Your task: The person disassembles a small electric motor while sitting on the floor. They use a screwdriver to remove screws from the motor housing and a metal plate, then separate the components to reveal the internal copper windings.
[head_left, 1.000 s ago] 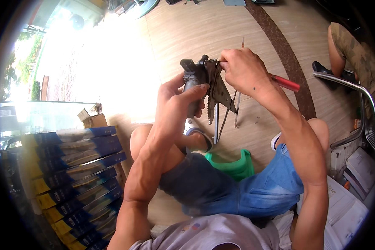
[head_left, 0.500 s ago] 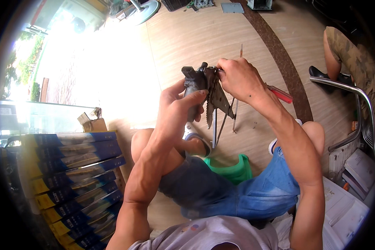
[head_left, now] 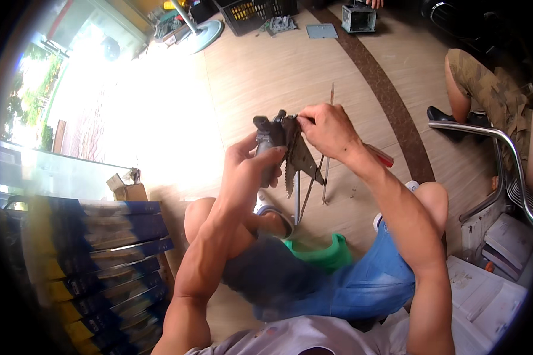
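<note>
My left hand (head_left: pixel 250 160) is wrapped around a dark cylindrical mechanical part (head_left: pixel 269 141) with a black block-like top, the thumb lying across its side. Against the part's right side is a dark metal plate (head_left: pixel 302 158) with a toothed edge, tapering to a corner at lower right. At the plate's upper end, my right hand (head_left: pixel 327 129) has its thumb and fingers pinched together; what they grip is too small to make out. Both hands are in front of me, above my knees. A red-handled tool (head_left: pixel 380 155) shows partly behind my right forearm.
Thin rods (head_left: pixel 326 177) show beyond the plate. A green plastic stool (head_left: pixel 326 254) is between my legs. Stacked blue-and-yellow boxes (head_left: pixel 112 260) stand at left, a chrome-framed chair (head_left: pixel 485 130) and a seated person at right. Another person's hand (head_left: pixel 375 3) touches a metal box (head_left: pixel 359 19) far off.
The view has tilted, so the floor and the far items sit lower. My hands keep hold of the part and plate, with the right fingers still pinched at the upper end. Another person's hand has appeared.
</note>
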